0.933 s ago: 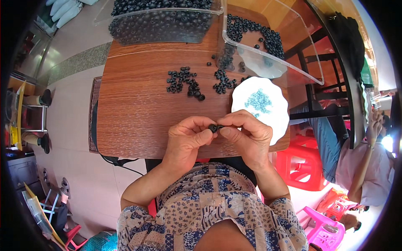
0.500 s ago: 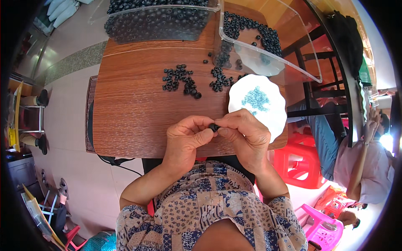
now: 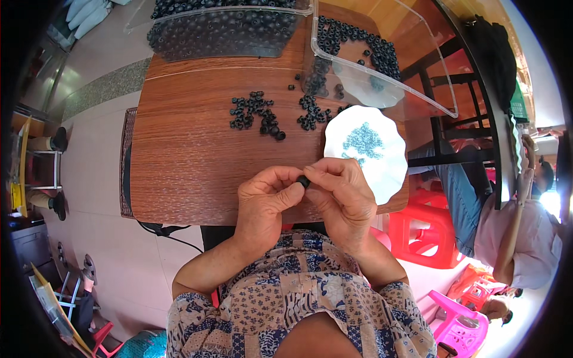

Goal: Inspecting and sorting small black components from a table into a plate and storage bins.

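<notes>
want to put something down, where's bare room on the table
On the table, the widest bare patch lies between its left edge, the left bin, the left cluster of black parts and the left hand. The right side is crowded: right bin, right cluster, white plate and right hand.

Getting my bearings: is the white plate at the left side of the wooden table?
No, the white plate lies at the right side of the wooden table, partly hidden behind the right hand.

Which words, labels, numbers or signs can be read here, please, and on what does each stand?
None can be read.
Green item, right: pale marks, too small.
Red bag, lower right: markings too blurred.
White plate: tree picture, no visible text.
Small black piece: no visible text.
</notes>
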`<action>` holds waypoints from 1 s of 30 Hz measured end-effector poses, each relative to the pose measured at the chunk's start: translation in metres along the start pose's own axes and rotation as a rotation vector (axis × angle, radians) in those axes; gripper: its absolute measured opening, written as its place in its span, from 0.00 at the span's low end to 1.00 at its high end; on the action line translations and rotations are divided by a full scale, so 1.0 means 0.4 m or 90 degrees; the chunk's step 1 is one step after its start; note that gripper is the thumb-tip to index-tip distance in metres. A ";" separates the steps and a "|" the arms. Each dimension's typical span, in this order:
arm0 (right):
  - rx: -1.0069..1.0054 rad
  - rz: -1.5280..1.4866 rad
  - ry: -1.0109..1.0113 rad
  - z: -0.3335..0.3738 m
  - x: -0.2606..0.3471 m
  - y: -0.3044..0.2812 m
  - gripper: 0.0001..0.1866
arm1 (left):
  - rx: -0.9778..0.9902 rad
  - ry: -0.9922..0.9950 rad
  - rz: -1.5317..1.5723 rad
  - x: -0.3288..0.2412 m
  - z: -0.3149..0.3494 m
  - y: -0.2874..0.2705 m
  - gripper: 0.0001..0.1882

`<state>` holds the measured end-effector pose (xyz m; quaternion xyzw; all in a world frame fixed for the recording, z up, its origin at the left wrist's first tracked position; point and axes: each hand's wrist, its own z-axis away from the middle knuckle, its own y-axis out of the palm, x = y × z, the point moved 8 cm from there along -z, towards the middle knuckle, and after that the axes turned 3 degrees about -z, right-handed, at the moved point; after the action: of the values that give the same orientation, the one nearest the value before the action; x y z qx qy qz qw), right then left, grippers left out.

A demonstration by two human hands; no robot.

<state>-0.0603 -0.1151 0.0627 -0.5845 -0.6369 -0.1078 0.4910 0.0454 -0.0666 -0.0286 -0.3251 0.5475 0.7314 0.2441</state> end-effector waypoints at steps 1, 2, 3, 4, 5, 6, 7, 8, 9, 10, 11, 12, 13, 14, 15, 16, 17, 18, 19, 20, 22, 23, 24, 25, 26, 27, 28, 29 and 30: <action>-0.001 0.000 0.000 0.002 0.001 0.003 0.19 | 0.001 0.000 -0.001 0.000 -0.001 0.002 0.11; -0.013 0.003 0.006 0.006 0.002 0.004 0.20 | -0.010 -0.027 0.023 0.008 0.000 0.001 0.10; -0.024 0.006 0.012 0.010 0.001 0.004 0.21 | -0.021 -0.054 0.047 0.016 0.000 0.002 0.09; -0.026 0.007 0.013 0.013 0.000 0.008 0.21 | -0.019 -0.055 0.046 0.012 0.000 0.010 0.09; -0.040 0.032 -0.010 0.017 0.004 0.008 0.21 | -0.030 -0.060 0.047 0.008 0.001 0.016 0.08; -0.053 0.058 -0.033 0.023 0.006 0.009 0.21 | -0.041 -0.066 0.048 0.010 0.001 0.020 0.08; -0.055 0.058 -0.033 0.025 0.000 0.013 0.21 | -0.040 -0.065 0.046 0.012 0.003 0.023 0.08; -0.069 0.113 -0.077 0.028 0.006 0.015 0.21 | -0.048 -0.065 0.057 0.017 0.007 0.023 0.08; -0.083 0.169 -0.119 0.034 0.014 0.017 0.20 | -0.057 -0.065 0.069 0.023 0.010 0.023 0.09; -0.084 0.168 -0.119 0.036 0.012 0.017 0.20 | -0.056 -0.065 0.067 0.027 0.011 0.024 0.09; -0.085 0.197 -0.133 0.040 0.016 0.019 0.21 | -0.058 -0.051 0.059 0.027 0.011 0.025 0.09; -0.086 0.226 -0.146 0.044 0.018 0.021 0.22 | -0.059 -0.037 0.051 0.027 0.012 0.026 0.08; -0.088 0.226 -0.146 0.043 0.013 0.023 0.22 | -0.058 -0.037 0.050 0.028 0.012 0.028 0.08; -0.107 0.245 -0.182 0.044 0.016 0.024 0.20 | -0.054 -0.018 0.045 0.024 0.012 0.031 0.08; -0.125 0.264 -0.218 0.046 0.023 0.024 0.20 | -0.049 0.001 0.041 0.020 0.012 0.034 0.08; -0.127 0.264 -0.218 0.041 0.023 0.022 0.20 | -0.048 0.001 0.040 0.020 0.010 0.036 0.08; -0.113 0.273 -0.230 0.035 0.028 0.025 0.19 | -0.063 0.006 0.040 0.019 0.009 0.034 0.08; -0.099 0.282 -0.241 0.033 0.031 0.029 0.19 | -0.077 0.012 0.041 0.018 0.008 0.031 0.07; -0.101 0.281 -0.243 0.031 0.029 0.029 0.19 | -0.076 0.014 0.039 0.020 0.005 0.030 0.07; -0.100 0.283 -0.258 0.032 0.029 0.032 0.19 | -0.082 0.011 0.043 0.028 0.003 0.024 0.07; -0.101 0.283 -0.273 0.029 0.030 0.034 0.19 | -0.089 0.009 0.046 0.031 -0.003 0.023 0.07; -0.102 0.283 -0.271 0.026 0.028 0.032 0.18 | -0.084 0.026 0.034 0.025 -0.008 0.028 0.07; -0.104 0.283 -0.269 0.020 0.028 0.031 0.18 | -0.078 0.043 0.022 0.016 -0.012 0.032 0.07; -0.107 0.282 -0.271 0.019 0.030 0.031 0.18 | -0.077 0.046 0.021 0.013 -0.012 0.032 0.07; -0.105 0.279 -0.275 0.016 0.033 0.031 0.18 | -0.073 0.041 0.031 0.011 -0.012 0.033 0.07; -0.105 0.277 -0.281 0.011 0.037 0.031 0.18 | -0.068 0.036 0.041 0.008 -0.011 0.037 0.08; -0.112 0.275 -0.291 0.010 0.037 0.032 0.18 | -0.064 0.048 0.036 0.002 -0.014 0.037 0.08; -0.110 0.281 -0.289 0.013 0.036 0.035 0.19 | -0.076 0.030 0.031 0.007 -0.011 0.036 0.08; -0.110 0.288 -0.288 0.018 0.037 0.040 0.20 | -0.087 0.014 0.025 0.009 -0.007 0.034 0.08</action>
<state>-0.0480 -0.0958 0.0635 -0.7597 -0.5725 0.0824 0.2972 0.0339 -0.0730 -0.0230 -0.3382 0.5052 0.7683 0.2005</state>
